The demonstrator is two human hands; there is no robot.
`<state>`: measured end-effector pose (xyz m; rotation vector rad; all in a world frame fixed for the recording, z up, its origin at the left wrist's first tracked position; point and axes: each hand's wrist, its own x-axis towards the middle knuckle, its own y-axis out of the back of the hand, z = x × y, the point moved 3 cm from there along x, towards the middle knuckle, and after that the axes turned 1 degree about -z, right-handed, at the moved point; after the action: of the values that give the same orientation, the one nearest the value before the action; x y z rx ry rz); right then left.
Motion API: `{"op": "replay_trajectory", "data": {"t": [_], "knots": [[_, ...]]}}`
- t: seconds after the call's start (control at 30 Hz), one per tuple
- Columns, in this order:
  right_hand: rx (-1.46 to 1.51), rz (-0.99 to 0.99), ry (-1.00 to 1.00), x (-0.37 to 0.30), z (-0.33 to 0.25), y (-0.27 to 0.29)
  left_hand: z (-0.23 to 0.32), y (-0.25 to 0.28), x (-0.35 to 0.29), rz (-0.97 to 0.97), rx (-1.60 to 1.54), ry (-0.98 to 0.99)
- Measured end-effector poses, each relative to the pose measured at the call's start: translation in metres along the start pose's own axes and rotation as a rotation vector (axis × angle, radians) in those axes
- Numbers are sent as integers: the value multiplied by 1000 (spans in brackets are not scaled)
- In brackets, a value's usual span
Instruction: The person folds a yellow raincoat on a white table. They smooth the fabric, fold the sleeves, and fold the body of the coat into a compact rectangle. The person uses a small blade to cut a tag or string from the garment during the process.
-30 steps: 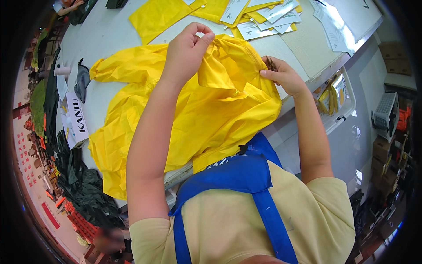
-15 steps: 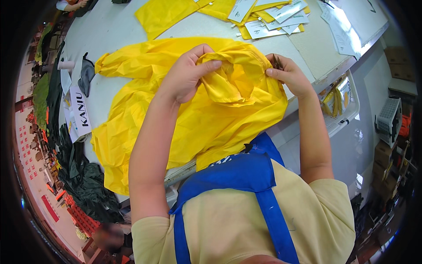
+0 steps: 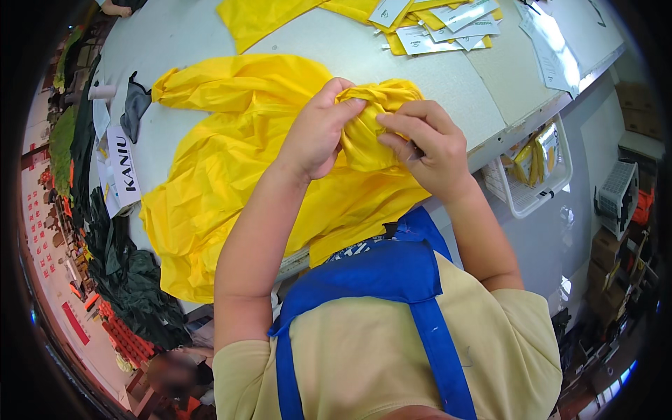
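A large yellow garment [image 3: 231, 175] of thin, crinkled fabric lies spread over a grey table [image 3: 392, 66] and hangs over its near edge. My left hand [image 3: 318, 129] and my right hand [image 3: 423, 143] are close together above the table edge. Both pinch a bunched-up fold of the yellow fabric between fingers and thumbs. The bunch sits between the two hands, and my fingers hide part of it. I wear a blue apron [image 3: 378, 273] over a beige shirt.
More yellow fabric pieces [image 3: 269, 15] and several white paper tags [image 3: 434, 24] lie at the table's far side. A white wire basket [image 3: 532, 175] hangs off the right edge. Dark green fabric [image 3: 129, 280] is heaped at the left, beside a white sign and a dark cloth.
My hands have come nearer to me and closer together, gathering the yellow fabric into a tight bunch. The garment has slid toward the table's near edge.
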<state>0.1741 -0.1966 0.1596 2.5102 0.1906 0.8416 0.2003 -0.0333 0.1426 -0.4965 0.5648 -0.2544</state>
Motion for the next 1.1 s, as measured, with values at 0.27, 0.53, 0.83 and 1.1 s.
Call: {"op": "replay_trajectory", "data": {"t": [0.27, 0.53, 0.83, 1.1], "knots": [[386, 16, -394, -7, 18, 10, 0, 0, 0, 37, 6, 12], [788, 37, -646, -26, 26, 17, -2, 2, -1, 2, -20, -7], [-86, -14, -189, -15, 11, 18, -6, 5, -3, -52, -57, -38], [-56, 9, -126, -12, 11, 19, -10, 1, -3, -74, -95, -14]]}}
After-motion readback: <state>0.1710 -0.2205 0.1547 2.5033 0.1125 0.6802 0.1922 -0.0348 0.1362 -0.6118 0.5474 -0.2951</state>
